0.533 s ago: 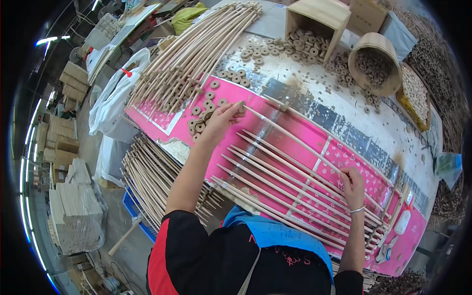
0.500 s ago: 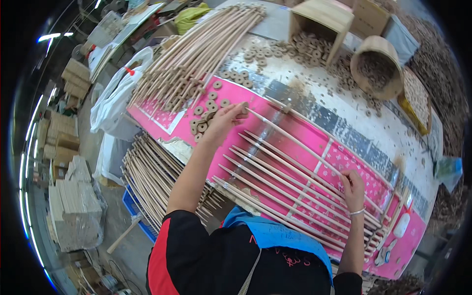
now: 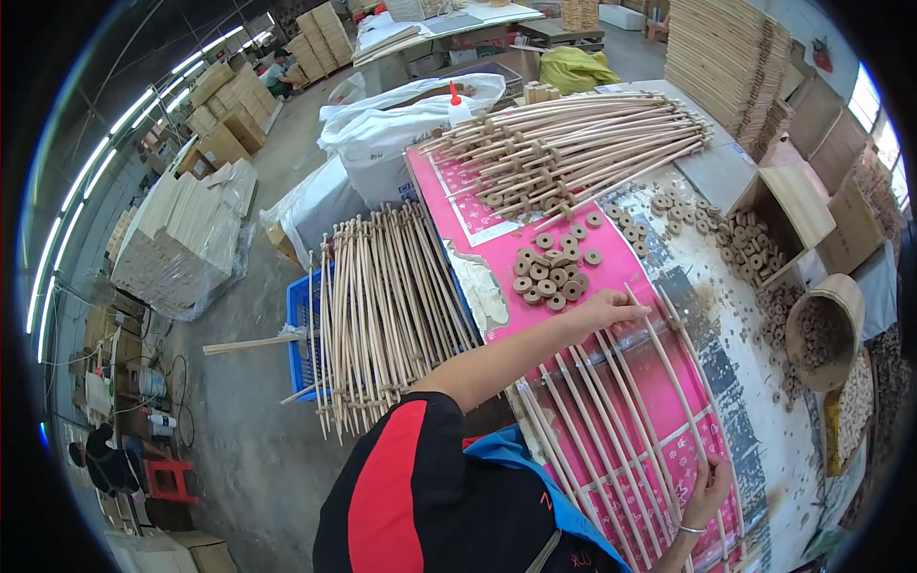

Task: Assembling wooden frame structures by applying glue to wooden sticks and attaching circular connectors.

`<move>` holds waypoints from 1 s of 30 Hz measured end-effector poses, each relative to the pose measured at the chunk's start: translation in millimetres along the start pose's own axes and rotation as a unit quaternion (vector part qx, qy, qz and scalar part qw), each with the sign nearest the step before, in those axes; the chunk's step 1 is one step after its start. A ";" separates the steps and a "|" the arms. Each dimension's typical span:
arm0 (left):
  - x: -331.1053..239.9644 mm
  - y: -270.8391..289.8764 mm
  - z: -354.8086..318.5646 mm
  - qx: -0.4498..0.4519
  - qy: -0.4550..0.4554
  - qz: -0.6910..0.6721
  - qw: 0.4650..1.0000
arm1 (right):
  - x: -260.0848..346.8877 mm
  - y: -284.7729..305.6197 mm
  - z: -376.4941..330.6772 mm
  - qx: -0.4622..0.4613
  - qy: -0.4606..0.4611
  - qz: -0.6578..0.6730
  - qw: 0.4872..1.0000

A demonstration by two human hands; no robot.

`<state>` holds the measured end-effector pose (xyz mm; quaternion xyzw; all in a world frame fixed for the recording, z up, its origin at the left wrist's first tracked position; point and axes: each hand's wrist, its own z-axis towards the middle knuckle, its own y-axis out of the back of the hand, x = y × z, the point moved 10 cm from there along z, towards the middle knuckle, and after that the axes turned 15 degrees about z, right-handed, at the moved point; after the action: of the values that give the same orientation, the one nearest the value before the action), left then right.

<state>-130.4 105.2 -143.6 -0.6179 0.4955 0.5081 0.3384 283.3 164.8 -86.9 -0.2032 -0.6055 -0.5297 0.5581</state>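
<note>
A slim wooden rod [image 3: 675, 382] slants over the pink patterned covering [image 3: 525, 325] of the table. My left hand [image 3: 607, 313] is closed in a pinch at its far end. Lower down, my right hand [image 3: 707, 492] has its fingers closed around the same rod. Several more rods lie side by side beneath my arms, roughly parallel. Beyond the held rod lies another rod [image 3: 709, 387], with a ring near its far end. Past my left hand is a loose heap of brown wooden rings [image 3: 549, 274]. Whether my left fingers also hold a ring is hidden.
A large stack of rods with rings [image 3: 583, 143] covers the table's far end. A blue crate [image 3: 304, 334] of rods stands left. White sacks [image 3: 382, 143] and a red-tipped bottle [image 3: 458, 110] adjoin the table. A tipped wooden box [image 3: 788, 215] and tub [image 3: 826, 329] spill rings at right.
My view has swung left, bringing more of the floor, crate and workshop into sight. Both hands stay on the rod. A ring seen at my left fingertips earlier no longer shows plainly.
</note>
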 end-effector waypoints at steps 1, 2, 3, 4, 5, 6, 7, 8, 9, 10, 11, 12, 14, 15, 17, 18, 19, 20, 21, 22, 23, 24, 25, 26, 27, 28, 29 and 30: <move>0.2 -1.9 2.1 0.010 0.004 -0.008 1.000 | -1.6 1.8 1.8 -0.003 0.000 -0.001 1.000; 0.9 -6.1 4.8 0.022 0.008 -0.015 1.000 | -2.3 3.8 2.2 -0.002 0.016 -0.029 0.999; 0.8 -8.7 8.9 0.032 0.008 -0.015 0.999 | -2.6 5.8 -0.9 -0.003 0.029 -0.058 0.998; -5.4 -9.6 11.9 0.029 0.008 -0.007 1.000 | 5.5 7.1 -3.5 -0.013 0.058 -0.073 0.996; -9.2 -14.3 12.9 0.032 0.011 -0.002 0.999 | 15.7 8.4 -3.6 -0.023 0.082 -0.093 0.992; -9.1 -13.0 14.5 0.021 0.027 0.000 0.999 | 11.2 9.4 -5.0 -0.043 0.045 -0.041 0.997; -10.5 -9.4 12.2 0.028 0.020 -0.014 0.999 | 6.6 7.7 -0.3 -0.071 0.013 0.014 0.997; -6.0 -0.6 9.5 0.024 0.020 -0.027 0.999 | 14.4 -2.1 8.0 -0.042 0.031 0.003 0.999; -1.5 7.7 9.2 0.020 0.025 -0.014 0.999 | 21.2 -8.1 13.5 -0.013 0.048 -0.009 0.999; -8.4 11.4 -0.7 -0.005 0.037 -0.020 0.999 | 23.3 -8.6 14.9 -0.011 0.047 -0.045 0.998; -17.8 10.5 -5.2 -0.001 0.025 -0.002 1.000 | 25.2 -9.1 15.4 -0.008 0.049 -0.079 0.996; -13.7 8.9 -2.9 0.003 0.036 0.002 0.999 | 23.1 -6.4 13.5 -0.022 0.043 -0.075 0.996; -8.7 0.0 2.0 0.017 0.053 0.003 0.998 | 20.4 1.8 5.9 -0.038 0.015 -0.082 0.996; -9.8 -3.7 4.8 0.013 0.050 0.001 0.999 | 20.3 4.7 3.5 -0.059 0.010 -0.056 0.997; -13.4 -9.6 3.3 0.004 0.054 -0.001 0.999 | 16.7 9.9 1.2 -0.065 -0.023 -0.047 0.997; -9.2 -10.5 6.2 0.009 0.051 -0.001 0.999 | 13.9 12.8 0.8 -0.072 -0.029 -0.048 0.996; -6.8 -12.1 7.2 0.014 0.049 -0.002 0.999 | 14.4 12.6 0.4 -0.065 -0.014 -0.045 0.997; -4.2 -13.7 8.5 0.020 0.052 0.004 0.998 | 15.0 12.0 0.8 -0.057 0.001 -0.041 0.998; -2.7 -14.2 9.0 0.028 0.052 0.004 0.998 | 15.0 12.0 2.2 -0.055 0.011 -0.066 0.996; -2.5 -15.3 10.1 0.037 0.051 0.004 0.998 | 11.8 13.8 2.6 -0.060 0.006 -0.069 0.996; -1.3 -15.8 11.4 0.043 0.057 0.012 0.997 | 13.6 13.6 2.8 -0.060 0.025 -0.089 0.994; -0.3 -19.9 11.9 0.050 0.058 0.012 0.997 | 14.7 13.4 2.6 -0.060 0.045 -0.109 0.991; -5.8 -20.5 9.5 0.039 0.054 0.003 0.998 | 14.6 13.1 4.2 -0.066 0.050 -0.114 0.990; -10.1 -20.4 8.8 0.027 0.049 -0.007 0.998 | 15.1 13.4 4.7 -0.069 0.046 -0.115 0.990; -9.6 -20.4 10.2 0.023 0.057 0.006 0.998 | 9.1 13.7 5.7 -0.075 0.004 -0.069 0.995; -8.3 -23.1 13.3 0.030 0.058 0.006 0.998 | 2.3 15.3 6.6 -0.081 -0.037 -0.025 0.996; -7.8 -25.5 16.6 0.036 0.053 0.006 0.998 | -1.8 16.3 8.8 -0.067 -0.044 -0.039 0.996; -6.9 -27.7 20.1 0.042 0.048 0.006 0.998 | -6.5 20.2 10.5 -0.071 -0.048 -0.041 0.995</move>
<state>-109.7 133.4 -144.4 -0.6242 0.5354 0.4586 0.3369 297.3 183.4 -82.3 -0.2424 -0.6001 -0.5836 0.4905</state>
